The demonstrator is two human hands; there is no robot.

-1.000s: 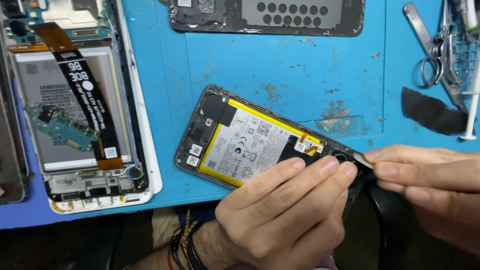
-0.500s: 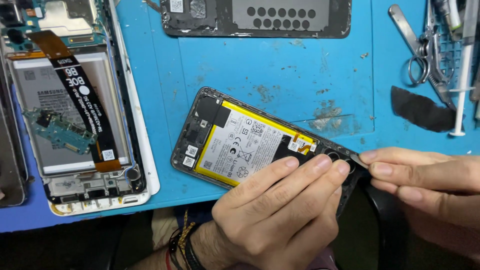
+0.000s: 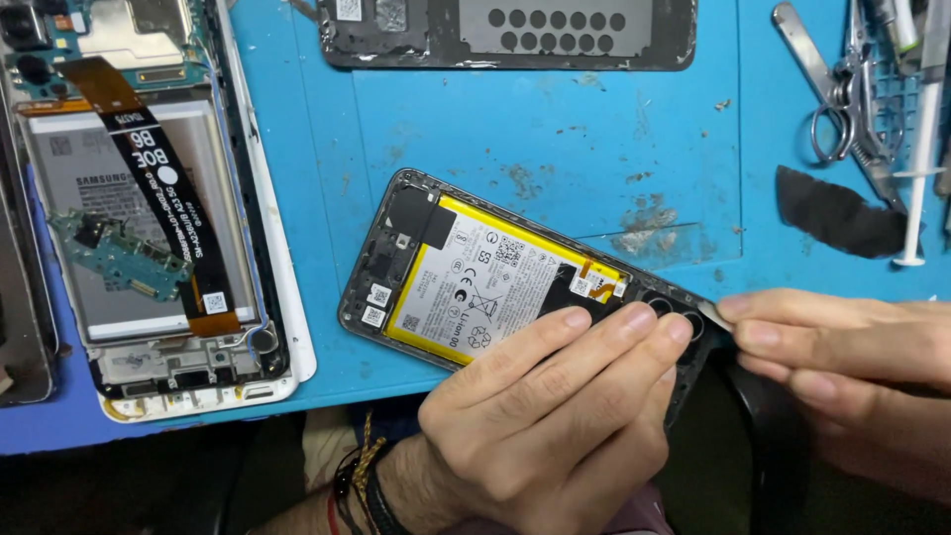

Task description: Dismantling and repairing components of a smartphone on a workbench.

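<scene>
An opened dark phone (image 3: 426,267) lies tilted on the blue mat, its yellow-edged battery (image 3: 475,282) exposed. My left hand (image 3: 555,416) rests on its right end, fingers pressing over the battery edge and camera area. My right hand (image 3: 842,347) comes in from the right and pinches a small thin metal tool (image 3: 715,315) against the phone's top right corner. Which part the tip touches is hidden by my fingers.
A second opened white-framed phone (image 3: 149,228) with a black flex cable lies at the left. A dark back panel with holes (image 3: 515,30) sits at the top. Scissors (image 3: 842,89), a syringe (image 3: 921,139) and a black scrap (image 3: 837,213) lie at the right.
The view has shifted slightly. My hands stay on the phone's right end, with the right hand's tool still at the corner.
</scene>
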